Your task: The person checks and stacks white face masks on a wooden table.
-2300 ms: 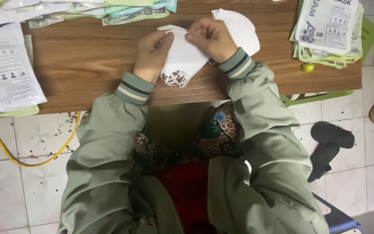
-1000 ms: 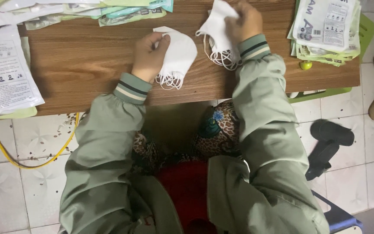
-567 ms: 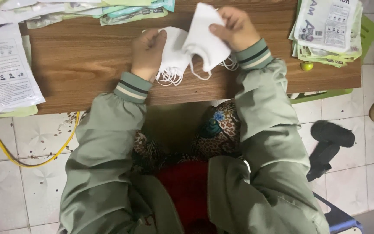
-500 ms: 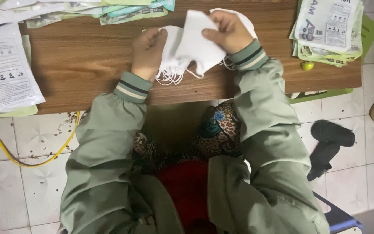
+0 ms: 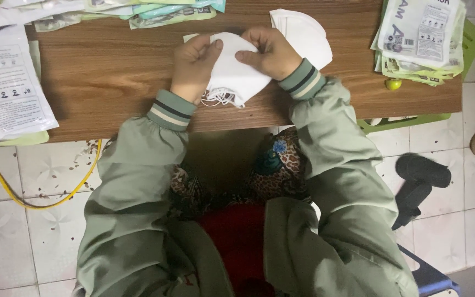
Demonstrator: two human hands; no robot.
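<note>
pinching a stack of white masks [image 5: 232, 74] at the table's [image 5: 111, 71] near edge, left hand [image 5: 193, 66] and right hand [image 5: 270, 54] both clamped on it. looks like we're squaring them up; spare mask [image 5: 306, 33] at 1 o'clock, packets [image 5: 419, 36] beyond.

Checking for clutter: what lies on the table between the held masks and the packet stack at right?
Another white mask, then bare wooden table, in the head view.

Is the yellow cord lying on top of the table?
No, the yellow cord lies on the tiled floor below the table edge.
</note>
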